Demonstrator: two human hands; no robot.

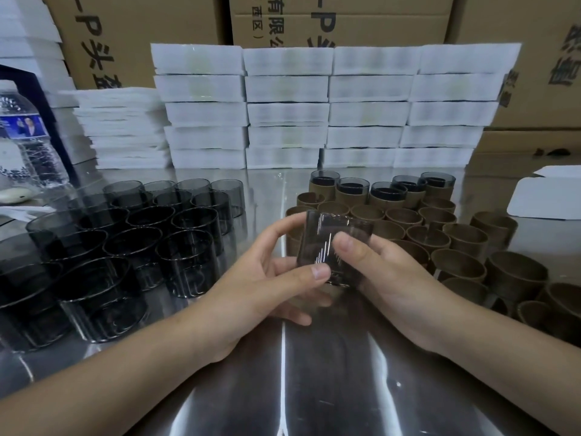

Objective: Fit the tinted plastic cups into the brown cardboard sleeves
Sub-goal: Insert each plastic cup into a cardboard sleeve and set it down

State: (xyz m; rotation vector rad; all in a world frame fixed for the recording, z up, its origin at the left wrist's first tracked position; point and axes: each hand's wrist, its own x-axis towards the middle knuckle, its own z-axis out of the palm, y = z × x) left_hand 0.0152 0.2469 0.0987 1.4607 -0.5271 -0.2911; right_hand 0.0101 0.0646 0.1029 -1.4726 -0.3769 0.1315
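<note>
Table (314,388): steel, with bare cups (141,247) massed on the left and sleeves (440,247) on the right.
Filled sleeves (352,188): a few stood in the far row.
Cup (333,247): held at centre above the table, just before the near sleeves, its axis tilted from upright.
Left hand (270,278): fingers closed on the cup's left side.
Right hand (386,278): thumb on the cup's front, nearer the empty sleeves.

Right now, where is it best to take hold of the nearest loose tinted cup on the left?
Probably grip the nearest tinted cup from above: it stands upright, mouth open. Put the thumb inside the near rim and fingers outside; neighbours crowd its far sides.
</note>
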